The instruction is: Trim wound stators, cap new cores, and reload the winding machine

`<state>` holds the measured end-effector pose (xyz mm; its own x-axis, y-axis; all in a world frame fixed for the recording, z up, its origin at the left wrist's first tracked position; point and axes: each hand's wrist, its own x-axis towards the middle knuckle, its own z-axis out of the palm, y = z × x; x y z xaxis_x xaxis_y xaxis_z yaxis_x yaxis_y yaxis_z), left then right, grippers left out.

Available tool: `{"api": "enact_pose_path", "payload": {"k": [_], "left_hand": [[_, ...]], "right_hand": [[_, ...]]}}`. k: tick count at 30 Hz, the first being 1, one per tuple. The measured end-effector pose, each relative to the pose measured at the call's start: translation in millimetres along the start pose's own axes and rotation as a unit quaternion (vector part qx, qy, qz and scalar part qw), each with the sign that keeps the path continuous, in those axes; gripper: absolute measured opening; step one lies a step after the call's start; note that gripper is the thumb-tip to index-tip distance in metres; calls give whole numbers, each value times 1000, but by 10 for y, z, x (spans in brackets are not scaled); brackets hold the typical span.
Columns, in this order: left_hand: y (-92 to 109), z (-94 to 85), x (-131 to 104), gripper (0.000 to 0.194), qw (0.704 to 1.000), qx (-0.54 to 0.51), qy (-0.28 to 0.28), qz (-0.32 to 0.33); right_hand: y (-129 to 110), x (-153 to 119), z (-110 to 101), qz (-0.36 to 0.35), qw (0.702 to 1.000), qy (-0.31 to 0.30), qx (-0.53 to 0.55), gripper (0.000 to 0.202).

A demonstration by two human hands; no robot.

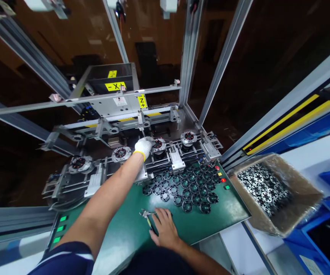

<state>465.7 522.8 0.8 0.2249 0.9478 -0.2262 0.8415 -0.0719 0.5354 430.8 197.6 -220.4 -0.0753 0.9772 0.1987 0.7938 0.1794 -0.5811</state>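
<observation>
My left hand (144, 147), in a white glove with a yellow cuff, reaches to the machine's row of fixtures. It touches or lies close against the left side of a round wound motor stator (159, 144); its fingertips are too small and partly hidden to read. On the green table, my bare right hand (165, 227) lies palm down, fingers spread. Beside and partly under its fingers is a pair of cutting pliers (145, 214). Other stators sit in the fixtures: one at the right (188, 136), one left of my glove (121, 153) and one at the far left (78, 163).
Several black ring-shaped parts (186, 194) spread over the green table (222, 217). An open cardboard box (305, 198) lined with plastic holds more rings at the right. Colored buttons (223, 180) line the table's edges. Metal posts (189, 57) and a crossbar (93, 100) frame the machine.
</observation>
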Motion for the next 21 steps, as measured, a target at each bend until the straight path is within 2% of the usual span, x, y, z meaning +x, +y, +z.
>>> {"api": "enact_pose_path", "payload": {"k": [3,6,9,12,14,17,21], "left_hand": [[89,1,-203,26,998,-5,53,32],[331,27,-330,33,990,2,89,108],[724,188,-206,41,987,21,38,155],[1072,428,54,39,989,38,-47,138],[1200,563,181,34,989,32,-78,119],[1266,708,243,28,993,-5,-83,86],[1328,876,210,28,992,-107,-60,37]], "right_hand": [[12,14,10,-1,1000,-16,9,56],[23,36,7,-1,999,-35,17,54],[43,49,-21,-7,998,-59,27,59],[64,54,-62,-19,996,-84,34,64],[73,62,-81,-22,994,-97,36,62],[83,76,-81,-22,993,-109,38,60],[102,76,-53,-22,993,-112,39,60]]}}
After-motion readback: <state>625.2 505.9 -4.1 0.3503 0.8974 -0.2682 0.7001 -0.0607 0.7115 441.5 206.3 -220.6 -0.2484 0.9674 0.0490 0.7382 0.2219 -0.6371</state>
